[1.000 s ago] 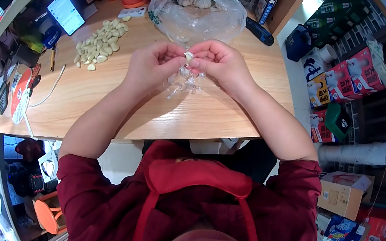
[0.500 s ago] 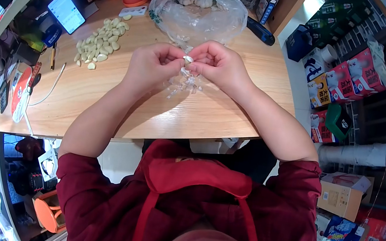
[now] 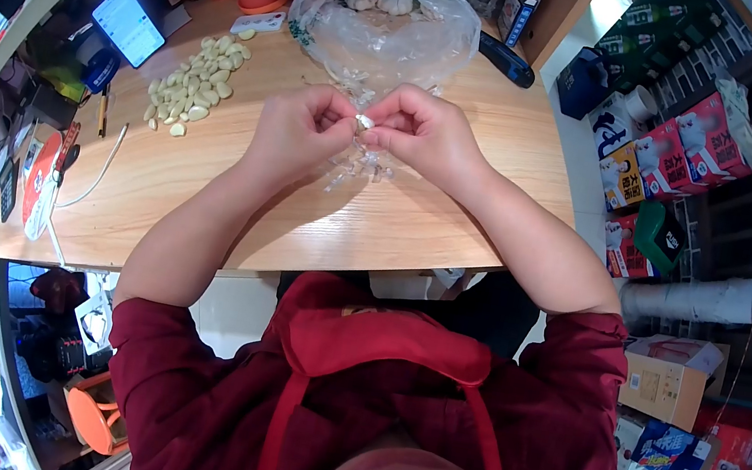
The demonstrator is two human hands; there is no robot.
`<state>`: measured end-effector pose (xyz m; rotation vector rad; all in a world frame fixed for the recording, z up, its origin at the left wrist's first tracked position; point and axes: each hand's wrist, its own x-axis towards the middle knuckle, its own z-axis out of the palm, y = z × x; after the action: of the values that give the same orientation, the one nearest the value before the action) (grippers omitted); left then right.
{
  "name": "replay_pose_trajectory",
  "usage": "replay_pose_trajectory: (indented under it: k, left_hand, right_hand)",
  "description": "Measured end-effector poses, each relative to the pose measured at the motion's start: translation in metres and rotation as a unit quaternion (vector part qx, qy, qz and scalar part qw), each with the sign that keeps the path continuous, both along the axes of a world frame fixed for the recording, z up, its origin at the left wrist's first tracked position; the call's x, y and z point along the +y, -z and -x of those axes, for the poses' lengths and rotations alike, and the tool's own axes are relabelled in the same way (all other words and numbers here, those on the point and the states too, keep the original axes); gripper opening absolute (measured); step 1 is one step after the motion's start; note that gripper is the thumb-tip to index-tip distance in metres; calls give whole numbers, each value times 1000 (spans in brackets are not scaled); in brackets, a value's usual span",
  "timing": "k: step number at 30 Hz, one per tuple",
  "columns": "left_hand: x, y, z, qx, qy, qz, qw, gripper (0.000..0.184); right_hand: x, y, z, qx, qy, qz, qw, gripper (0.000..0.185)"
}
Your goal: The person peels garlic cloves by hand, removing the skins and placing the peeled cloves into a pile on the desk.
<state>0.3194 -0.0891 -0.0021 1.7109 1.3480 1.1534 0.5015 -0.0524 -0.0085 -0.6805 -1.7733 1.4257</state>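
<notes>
A small garlic clove (image 3: 363, 123) with pale skin on it is pinched between the fingertips of my left hand (image 3: 302, 128) and my right hand (image 3: 426, 137). Both hands are closed and meet above the wooden desk. Scraps of garlic skin (image 3: 362, 170) lie under and just in front of them. To the left is a pile of peeled garlic cloves (image 3: 196, 79). Beyond my hands sits a clear plastic bag (image 3: 382, 44), with whole garlic bulbs (image 3: 383, 4) inside it.
A lit phone (image 3: 129, 26) stands at the desk's left, near a pen (image 3: 103, 114) and a white cable (image 3: 101, 169). At the back right lies a dark box cutter (image 3: 506, 59). Tissue packs (image 3: 704, 149) are stacked on the floor to the right.
My fingers have shifted slightly around the clove, and more white skin shows at my right fingertips. The pile and the bag look almost the same.
</notes>
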Motion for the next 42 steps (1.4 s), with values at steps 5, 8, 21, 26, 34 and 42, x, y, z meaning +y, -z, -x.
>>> replay_pose_trajectory:
  k: [5, 8, 21, 26, 34, 42]
  left_hand:
    - [-4, -7, -4, -7, 18, 17, 1000, 6]
    - [-4, -7, -5, 5, 16, 8, 1000, 6]
    - [-8, -7, -2, 22, 25, -16, 999, 6]
    - [-5, -1, -3, -52, -4, -25, 998, 7]
    - [-6, -4, -5, -45, 8, 42, 998, 6]
    - [-11, -10, -9, -80, 7, 38, 996, 7]
  right_hand:
    - [-1, 1, 1, -10, -1, -6, 1000, 17]
    - [-2, -3, 1, 0, -18, 12, 1000, 17]
    - [2, -6, -1, 67, -112, 114, 985, 13]
    - [0, -6, 3, 115, -93, 117, 982, 14]
    - [1, -1, -1, 42, -75, 41, 995, 11]
    - [-1, 3, 0, 56, -89, -3, 994, 10]
